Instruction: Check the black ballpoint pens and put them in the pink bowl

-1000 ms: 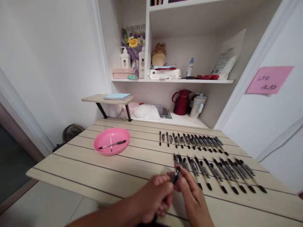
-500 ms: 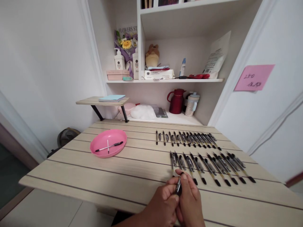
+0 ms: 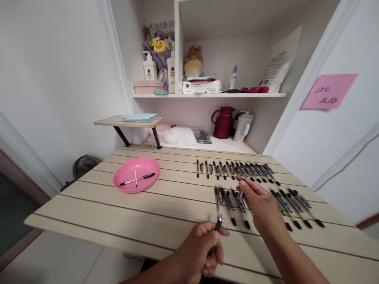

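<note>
Head view: my left hand (image 3: 204, 246) clamps a pen (image 3: 218, 225), bare tip up, near the front pen row (image 3: 246, 224). My right hand (image 3: 263, 205) hovers there; I cannot tell its grip. Probable step: right-hand placement; next move calls for accurate spacing.

Left of the left fingers (image 3: 219, 252), bare worktop (image 3: 139, 213) gives passage toward the pink bowl (image 3: 126, 169); ahead-right, 2 pen rows (image 3: 246, 224) obstruct.

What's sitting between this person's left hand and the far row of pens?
The left part of the near row of pens lies between the left hand, which holds another pen, and the far row, as the head view shows.
</note>
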Demonstrator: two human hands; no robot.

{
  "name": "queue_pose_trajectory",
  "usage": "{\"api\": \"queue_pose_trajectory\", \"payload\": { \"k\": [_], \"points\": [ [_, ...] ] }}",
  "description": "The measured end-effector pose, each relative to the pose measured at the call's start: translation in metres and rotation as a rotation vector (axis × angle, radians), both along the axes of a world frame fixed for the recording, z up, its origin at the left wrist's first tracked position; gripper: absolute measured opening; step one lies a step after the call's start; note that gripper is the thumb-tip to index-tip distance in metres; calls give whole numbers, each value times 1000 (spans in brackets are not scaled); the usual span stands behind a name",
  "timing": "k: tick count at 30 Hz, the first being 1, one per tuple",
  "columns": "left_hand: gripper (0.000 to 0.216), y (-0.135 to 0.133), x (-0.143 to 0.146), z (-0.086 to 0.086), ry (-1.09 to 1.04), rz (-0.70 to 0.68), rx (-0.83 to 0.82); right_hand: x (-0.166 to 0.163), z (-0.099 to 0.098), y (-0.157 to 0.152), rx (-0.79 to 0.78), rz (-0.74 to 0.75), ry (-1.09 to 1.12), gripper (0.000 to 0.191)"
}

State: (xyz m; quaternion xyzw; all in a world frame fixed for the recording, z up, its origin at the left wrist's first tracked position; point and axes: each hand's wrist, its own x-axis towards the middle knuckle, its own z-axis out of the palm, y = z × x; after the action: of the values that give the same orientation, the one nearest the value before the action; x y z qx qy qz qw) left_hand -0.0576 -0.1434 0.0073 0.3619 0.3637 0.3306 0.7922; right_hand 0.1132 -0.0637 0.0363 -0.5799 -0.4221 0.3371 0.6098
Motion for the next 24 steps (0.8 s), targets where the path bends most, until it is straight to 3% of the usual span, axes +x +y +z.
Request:
{"api": "queue_pose_trajectory", "payload": {
  "k": [5,8,17,24],
  "points": [
    [30,11,-8,6,7,77,9,-8,-4,30,-127,363,-225,29],
    [31,20,-15,9,-2,136,-6,-19,-12,44,-174,480,-404,22],
    [28,25,-20,4,-38,156,-17,-38,-10,72,-182,476,-1065,16],
    [31,26,-20,2,-61,140,-23,-44,-7,74,-272,485,-1254,20]
  ]
}}
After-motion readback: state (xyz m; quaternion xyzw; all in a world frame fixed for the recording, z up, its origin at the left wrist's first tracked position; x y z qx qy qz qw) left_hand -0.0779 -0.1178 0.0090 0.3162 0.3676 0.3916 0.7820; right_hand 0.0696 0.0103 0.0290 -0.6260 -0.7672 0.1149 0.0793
